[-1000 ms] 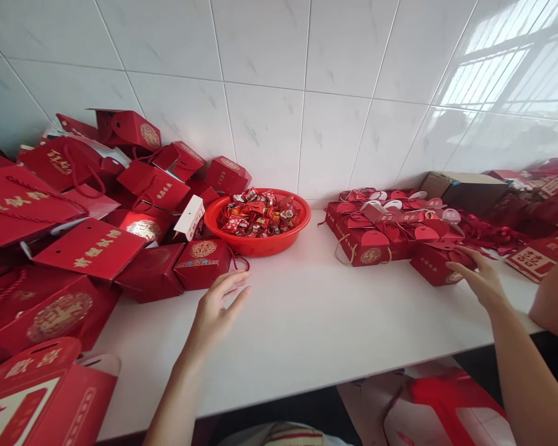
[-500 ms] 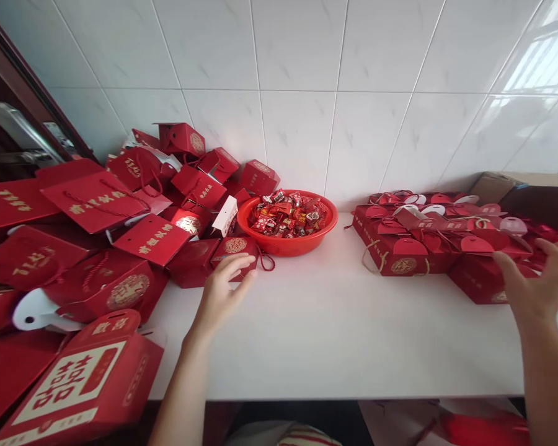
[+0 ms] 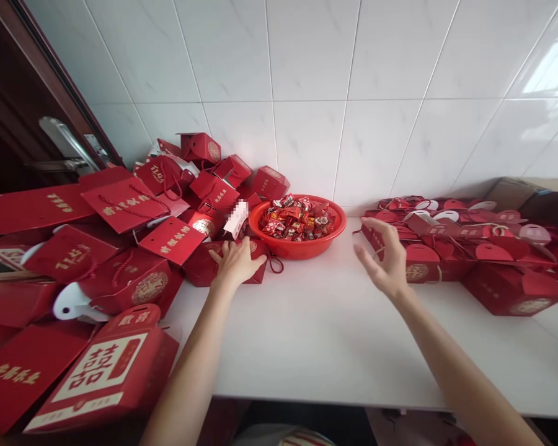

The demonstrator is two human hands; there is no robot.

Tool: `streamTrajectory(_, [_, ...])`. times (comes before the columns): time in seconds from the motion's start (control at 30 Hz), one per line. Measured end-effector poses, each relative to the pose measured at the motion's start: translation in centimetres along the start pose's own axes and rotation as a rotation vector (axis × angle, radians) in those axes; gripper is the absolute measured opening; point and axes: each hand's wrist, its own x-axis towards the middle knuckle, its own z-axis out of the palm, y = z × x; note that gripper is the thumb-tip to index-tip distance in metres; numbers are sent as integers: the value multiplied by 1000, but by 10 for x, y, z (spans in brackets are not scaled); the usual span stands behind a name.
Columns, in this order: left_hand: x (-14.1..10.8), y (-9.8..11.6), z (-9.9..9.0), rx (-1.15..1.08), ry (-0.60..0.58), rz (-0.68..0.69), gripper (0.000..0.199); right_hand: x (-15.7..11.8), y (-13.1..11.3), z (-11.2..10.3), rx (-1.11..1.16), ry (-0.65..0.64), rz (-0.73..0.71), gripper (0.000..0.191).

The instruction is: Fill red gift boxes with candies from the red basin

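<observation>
Left hand is spread over a red box just beside the red basket, can't tell if it's gripping; right hand is loosely open, nothing in it, above the bench.

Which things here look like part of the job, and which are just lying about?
Likely in the job:
left boxes, left hand on or just over the nearest
basket of sweets
right boxes, near the empty right hand

Probably just about:
carton, far right
door, with handle, far left
</observation>
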Motion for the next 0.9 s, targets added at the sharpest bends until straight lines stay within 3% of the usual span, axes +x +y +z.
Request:
streamTrajectory(0.1, [-17,-6,0,-24,13,63,54,-12,-4,15,47,-93,11,36])
streamTrajectory(0.2, [-39,-12,1,-186,-49,193,69,-24,-6,28,123,-198,76,36])
streamTrajectory(0.3, [-59,-9,2,-419,-90,319,83,-32,-11,38,297,-315,239,36])
streamTrajectory(0.47, [-73,11,5,-602,242,538,91,-23,-25,41,672,-479,578,45])
streamTrajectory(0.6, [-72,20,17,-542,369,678,94,-6,-41,40,788,-511,733,51])
streamTrajectory(0.7, [-74,19,25,-558,411,719,95,-1,-52,43,682,-459,715,60])
streamTrajectory(0.77, [-77,19,28,-604,402,715,95,-4,-57,46,583,-417,617,66])
streamTrajectory(0.83, [-80,20,29,-662,363,683,89,-9,-58,48,474,-390,478,61])
streamTrajectory(0.9, [-81,21,29,-719,312,616,70,-15,-55,50,376,-403,360,46])
